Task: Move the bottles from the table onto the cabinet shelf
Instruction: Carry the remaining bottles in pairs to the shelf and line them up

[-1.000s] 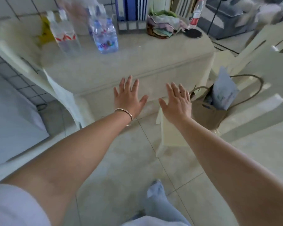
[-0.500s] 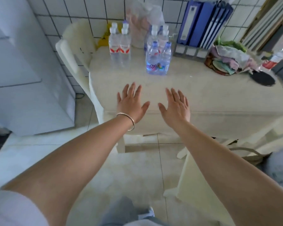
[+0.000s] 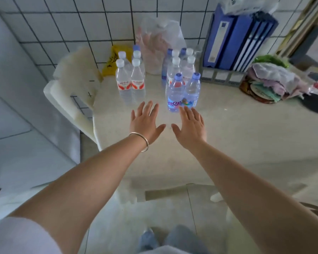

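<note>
Bottles stand upright in two clusters toward the back of the pale surface (image 3: pixel 237 136), close to the tiled wall. The left cluster is four clear bottles with white caps (image 3: pixel 130 83), two of them showing red and white labels. The right cluster is larger, with two blue-capped bottles (image 3: pixel 182 92) at its front and more white-capped ones behind. The left hand (image 3: pixel 145 123), a metal bangle (image 3: pixel 141 141) on its wrist, hovers palm down over the surface with fingers straight and spread wide, holding nothing. The right hand (image 3: pixel 190 125) hovers beside it the same way, fingers wide and holding nothing, their tips just in front of the blue-capped bottles; contact cannot be told. Blue binders (image 3: pixel 235 39) stand in a grey rack behind the right cluster, and a heap of cloth (image 3: pixel 272 79) lies further right.
</note>
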